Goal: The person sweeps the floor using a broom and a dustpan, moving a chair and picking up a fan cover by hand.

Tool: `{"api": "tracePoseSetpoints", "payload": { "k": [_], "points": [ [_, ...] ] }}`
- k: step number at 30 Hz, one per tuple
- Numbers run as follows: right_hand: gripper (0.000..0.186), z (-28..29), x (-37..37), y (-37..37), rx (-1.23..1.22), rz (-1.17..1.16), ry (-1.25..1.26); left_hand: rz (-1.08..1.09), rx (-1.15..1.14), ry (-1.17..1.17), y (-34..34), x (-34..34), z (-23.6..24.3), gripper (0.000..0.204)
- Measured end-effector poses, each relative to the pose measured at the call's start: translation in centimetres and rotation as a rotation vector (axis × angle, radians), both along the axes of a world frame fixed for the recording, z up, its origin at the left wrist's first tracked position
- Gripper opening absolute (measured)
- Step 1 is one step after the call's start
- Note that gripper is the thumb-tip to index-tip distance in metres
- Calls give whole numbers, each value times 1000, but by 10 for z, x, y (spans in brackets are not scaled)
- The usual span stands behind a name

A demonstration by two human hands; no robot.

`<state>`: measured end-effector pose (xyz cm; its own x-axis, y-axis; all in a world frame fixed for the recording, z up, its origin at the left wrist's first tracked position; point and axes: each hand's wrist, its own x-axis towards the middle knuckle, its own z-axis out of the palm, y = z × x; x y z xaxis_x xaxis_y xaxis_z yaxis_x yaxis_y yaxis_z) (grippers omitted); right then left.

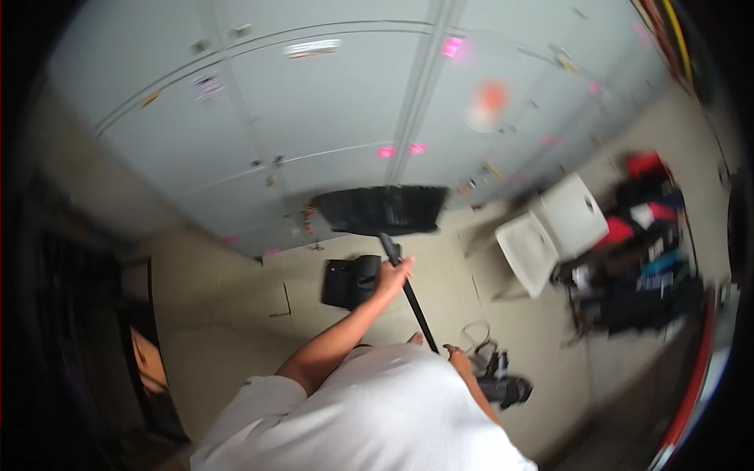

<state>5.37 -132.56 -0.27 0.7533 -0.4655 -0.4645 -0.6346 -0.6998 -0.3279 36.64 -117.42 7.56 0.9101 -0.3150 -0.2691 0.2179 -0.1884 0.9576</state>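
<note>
One broom is held out in front of the body, its black bristles a wide, dense fan with a ragged edge, its handle a straight, smooth, dark rod running back toward the waist. The head shows against the cabinets; whether it touches them cannot be told. The left hand is wrapped around the handle just below the head. The right hand is near the handle's lower end, and its grip cannot be made out. Partly behind the left hand, one black, boxy thing with a curved part sits on the pale floor. Near the right hand lies one dark machine with a thin looped cord. Farther right stands one white chair, smooth and rounded, and beside it a crumpled heap of clothes. The cabinets are flat, grey and smooth, dotted with several pink tags too blurred to count.
</note>
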Motion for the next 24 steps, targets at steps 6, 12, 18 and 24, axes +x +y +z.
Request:
{"api": "tracePoseSetpoints", "payload": {
  "k": [6, 12, 18, 24],
  "points": [
    [39, -19, -97, 29, -41, -358, 325, -17, -72, 169, 5, 7, 15, 41],
    [27, -7, -142, 84, 110, -653, -8, -278, -114, 102, 14, 15, 12, 44],
    [23, 6, -164, 92, 52, -879, -122, -111, 32, -9, -7, 36, 28, 42],
    [31, 19, -166, 32, 78, -958, -156, 17, 75, 27, -39, 25, 27, 56]
  ]
}}
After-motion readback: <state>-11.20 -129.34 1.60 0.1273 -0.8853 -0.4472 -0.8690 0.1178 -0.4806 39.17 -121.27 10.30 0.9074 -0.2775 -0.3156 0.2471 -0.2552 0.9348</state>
